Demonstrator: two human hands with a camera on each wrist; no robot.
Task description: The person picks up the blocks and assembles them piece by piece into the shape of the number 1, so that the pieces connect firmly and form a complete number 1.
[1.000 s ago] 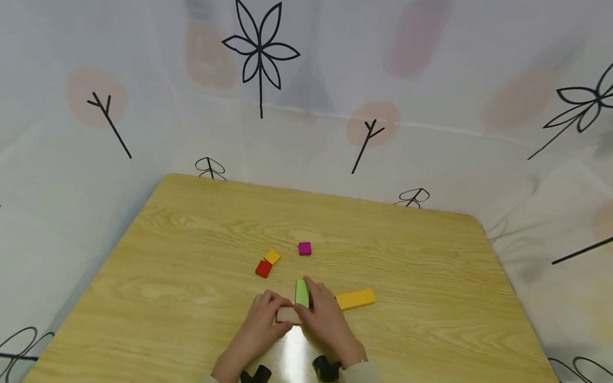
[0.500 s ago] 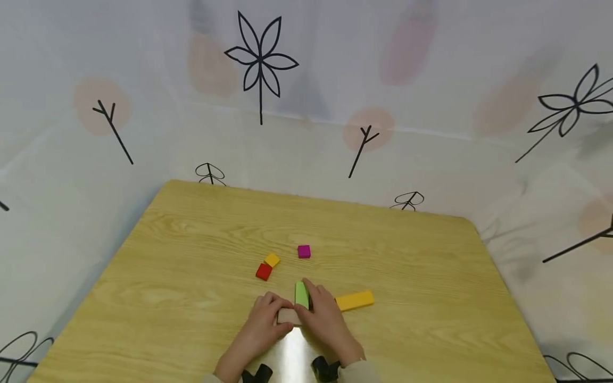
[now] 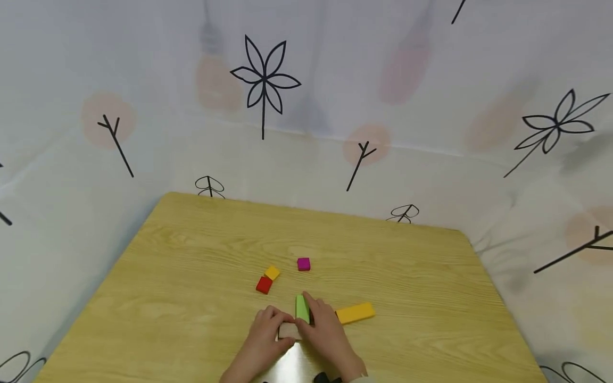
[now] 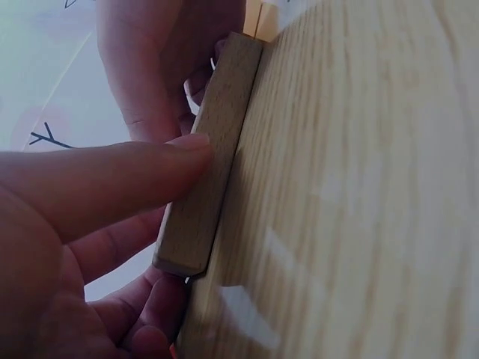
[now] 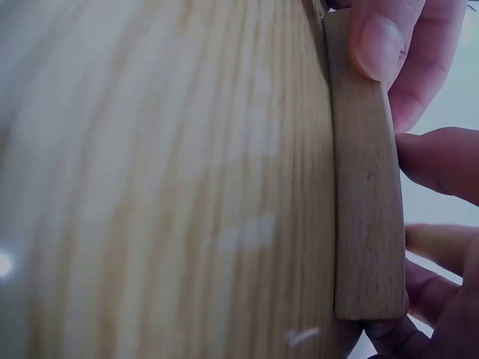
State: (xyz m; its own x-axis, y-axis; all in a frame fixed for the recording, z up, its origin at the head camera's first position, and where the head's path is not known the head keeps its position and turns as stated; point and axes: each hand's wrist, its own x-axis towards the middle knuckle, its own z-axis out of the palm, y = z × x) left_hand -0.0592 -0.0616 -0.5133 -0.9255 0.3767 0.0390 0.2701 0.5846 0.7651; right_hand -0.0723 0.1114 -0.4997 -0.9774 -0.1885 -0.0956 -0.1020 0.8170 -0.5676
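Note:
My left hand (image 3: 264,339) holds a plain wooden block (image 3: 289,331) flat on the table, its thumb against the near face and the fingers around the left end. In the left wrist view that thumb (image 4: 150,168) presses the long face of the bare wood. A light green block (image 3: 302,308) lies just behind the wooden one. My right hand (image 3: 325,328) pinches the green block, with the thumb at its near end and the index finger at its far end. In the right wrist view, fingers reach behind the wooden block (image 5: 368,194) and around its lower end.
A long yellow-orange block (image 3: 356,313) lies right of my right hand. Farther back, a red cube (image 3: 264,285) touches a small yellow cube (image 3: 272,273), and a purple cube (image 3: 304,264) sits to their right. A patterned cloth (image 3: 306,159) hangs behind the table (image 3: 412,271).
The head view has tilted up, so table and hands appear lower. Both hands keep the same hold, and the blocks stay in place relative to one another.

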